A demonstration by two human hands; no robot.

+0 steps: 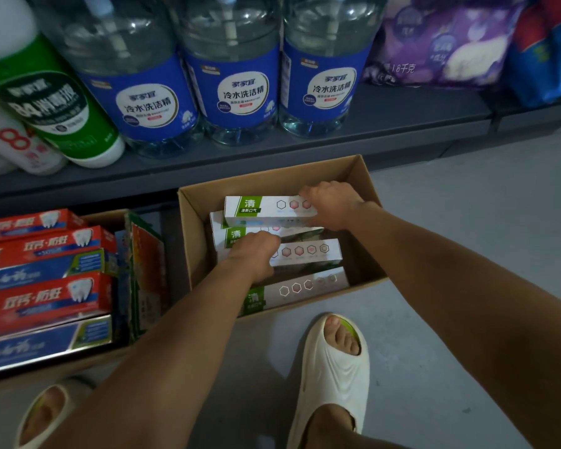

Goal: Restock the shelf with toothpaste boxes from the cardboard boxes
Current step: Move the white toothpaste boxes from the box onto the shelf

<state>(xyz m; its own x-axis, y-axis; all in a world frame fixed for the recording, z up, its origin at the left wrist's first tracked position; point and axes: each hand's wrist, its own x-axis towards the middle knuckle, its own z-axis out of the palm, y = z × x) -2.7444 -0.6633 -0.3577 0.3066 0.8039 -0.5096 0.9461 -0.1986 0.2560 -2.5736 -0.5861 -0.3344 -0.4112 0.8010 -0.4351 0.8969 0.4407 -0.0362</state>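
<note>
An open cardboard box sits on the floor below the shelf, holding several white-and-green toothpaste boxes. My right hand grips the right end of the top toothpaste box, which is lifted a little above the others. My left hand is curled over another white-and-green box in the middle of the carton. One more such box lies at the carton's near side. A second carton at the left holds red and blue toothpaste boxes.
The dark shelf above carries three big clear jugs with blue labels, a green-and-white bottle and purple packs. My feet in cream slippers stand on the grey floor near the carton.
</note>
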